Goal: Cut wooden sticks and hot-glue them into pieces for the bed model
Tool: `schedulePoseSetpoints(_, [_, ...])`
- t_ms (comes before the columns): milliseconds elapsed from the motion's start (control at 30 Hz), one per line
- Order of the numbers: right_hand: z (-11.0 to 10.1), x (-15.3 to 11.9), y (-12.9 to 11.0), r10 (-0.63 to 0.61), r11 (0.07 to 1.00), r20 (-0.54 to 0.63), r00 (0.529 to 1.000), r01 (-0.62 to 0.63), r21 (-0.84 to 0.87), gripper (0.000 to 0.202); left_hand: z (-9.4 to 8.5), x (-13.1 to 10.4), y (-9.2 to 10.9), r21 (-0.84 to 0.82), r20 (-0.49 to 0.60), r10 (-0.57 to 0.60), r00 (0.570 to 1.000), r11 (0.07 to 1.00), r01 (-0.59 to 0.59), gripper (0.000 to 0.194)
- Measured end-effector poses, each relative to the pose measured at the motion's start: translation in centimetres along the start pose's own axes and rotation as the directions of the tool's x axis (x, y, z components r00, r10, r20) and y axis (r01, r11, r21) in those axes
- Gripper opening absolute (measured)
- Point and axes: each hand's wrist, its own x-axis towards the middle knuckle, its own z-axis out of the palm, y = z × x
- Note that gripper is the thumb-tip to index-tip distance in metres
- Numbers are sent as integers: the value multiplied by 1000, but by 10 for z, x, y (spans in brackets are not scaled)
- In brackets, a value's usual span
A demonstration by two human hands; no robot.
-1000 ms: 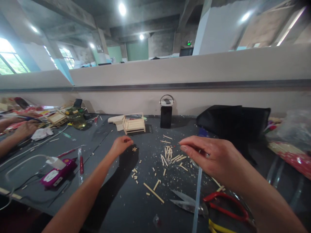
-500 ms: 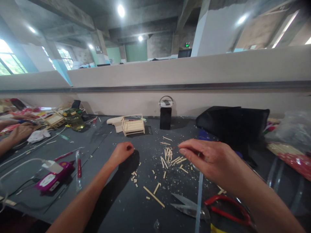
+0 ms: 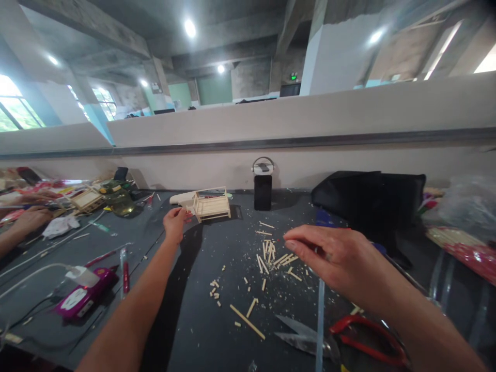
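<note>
Perhaps a slip of the left hand beside the wooden frame could jolt it; whether it or the right hand grips anything, I cannot tell.

no writing, brand or number can be read. the only sign is a lit green exit-type sign high in the background, above a dark doorway; it is too small for its symbol to be made out.
</note>
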Motion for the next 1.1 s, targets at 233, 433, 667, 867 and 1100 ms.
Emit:
schedulePoseSetpoints(233, [0, 1, 1, -1, 1000, -6, 1000, 1, -2, 20, 21, 11, -13, -71, -39, 26, 999, 997, -28, 25])
schedulePoseSetpoints(433, [2, 1, 2, 22, 1000, -4, 1000, -22, 16, 18, 20, 7, -23, -73, -67, 58, 996, 995, -63, 23])
schedulePoseSetpoints(667, [11, 2, 5, 15, 1000, 11, 1000, -15, 19, 19, 19, 7, -29, -26, -58, 75, 995, 997, -77, 23])
schedulePoseSetpoints(867, [10, 3, 5, 9, 1000, 13, 1000, -10, 27, 17, 19, 10, -33, 3, -55, 82, 995, 997, -82, 25])
schedulePoseSetpoints(1100, [11, 1, 7, 12, 999, 10, 1000, -13, 44, 16, 15, 11, -37, 26, -12, 91, 996, 996, -91, 23])
